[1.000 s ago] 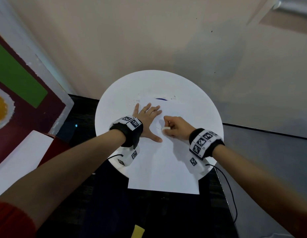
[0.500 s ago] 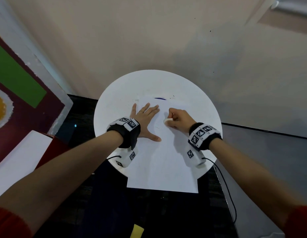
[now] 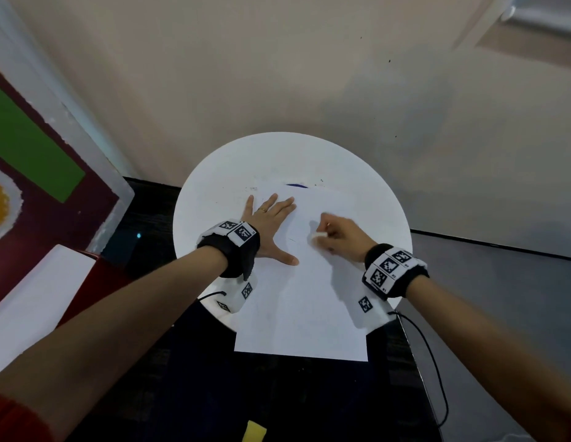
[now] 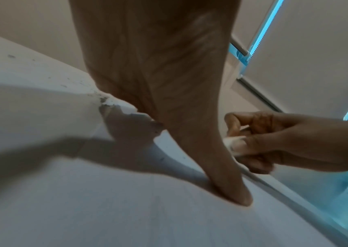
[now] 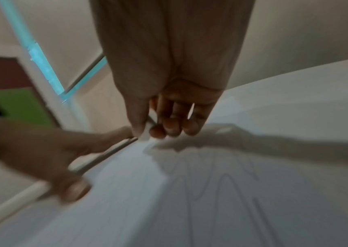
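Note:
A white sheet of paper [image 3: 303, 307] lies on a round white table [image 3: 233, 167], its near edge hanging over the table's rim. My left hand [image 3: 271, 224] lies flat on the sheet's upper left, fingers spread, thumb [image 4: 228, 183] pressed down. My right hand [image 3: 338, 232] pinches a small white eraser [image 3: 317, 237] between thumb and fingers and holds it against the paper, just right of the left thumb. The eraser [image 4: 234, 145] shows in the left wrist view, and the eraser [image 5: 147, 132] is half hidden by fingers in the right wrist view. Faint pencil lines [image 5: 221, 183] cross the sheet.
A blue mark [image 3: 296, 185] peeks out at the paper's far edge. A coloured panel [image 3: 38, 154] and a white block [image 3: 38, 298] stand at the left. A beige wall is close behind the table. A black cable [image 3: 437, 362] hangs from my right wrist; a yellow scrap [image 3: 253, 432] lies on the dark floor.
My right hand slid the eraser away from me across the paper, then back toward me. The left hand stayed flat in place.

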Available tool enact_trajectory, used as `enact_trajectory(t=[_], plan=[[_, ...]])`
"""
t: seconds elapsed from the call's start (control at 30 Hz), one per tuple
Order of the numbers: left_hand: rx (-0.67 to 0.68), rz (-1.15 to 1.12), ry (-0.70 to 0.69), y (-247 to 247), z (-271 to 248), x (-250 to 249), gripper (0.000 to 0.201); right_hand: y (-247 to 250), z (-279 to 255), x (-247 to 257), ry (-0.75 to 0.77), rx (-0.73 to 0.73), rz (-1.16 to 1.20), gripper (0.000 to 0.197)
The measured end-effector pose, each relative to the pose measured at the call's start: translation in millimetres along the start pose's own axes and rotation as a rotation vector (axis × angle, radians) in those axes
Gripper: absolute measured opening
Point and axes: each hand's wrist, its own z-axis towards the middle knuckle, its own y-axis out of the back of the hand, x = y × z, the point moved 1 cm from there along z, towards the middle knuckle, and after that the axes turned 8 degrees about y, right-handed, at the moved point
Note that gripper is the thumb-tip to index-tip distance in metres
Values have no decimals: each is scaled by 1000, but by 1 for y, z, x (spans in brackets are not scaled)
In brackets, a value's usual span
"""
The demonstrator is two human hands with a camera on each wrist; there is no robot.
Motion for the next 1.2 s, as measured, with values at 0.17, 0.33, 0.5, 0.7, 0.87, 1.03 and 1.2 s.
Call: enact_trajectory(t=[0.17,0.33,0.5,0.7,0.87,1.03,1.2], plan=[[-45,73,-96,-6,-16,-31,93,11,5,-28,-124,-512,255,10],[69,154,-410,-42,-41,-75,63,8,4,-33,-84,-495,228,9],[-24,-32,404,-27,-42,-23,70,12,0,-35,-76,-435,235,13],[-45,97,-238,-27,-42,-57,61,12,2,-38,-61,-403,147,12],[8,147,65,-25,-31,-27,66,10,-2,-39,-43,-352,111,11],[-115,57,294,-4,-28,-12,81,13,0,-31,-53,-288,113,12],[33,7,-127,1,-2,-20,100,10,12,-15,-35,-117,113,22]])
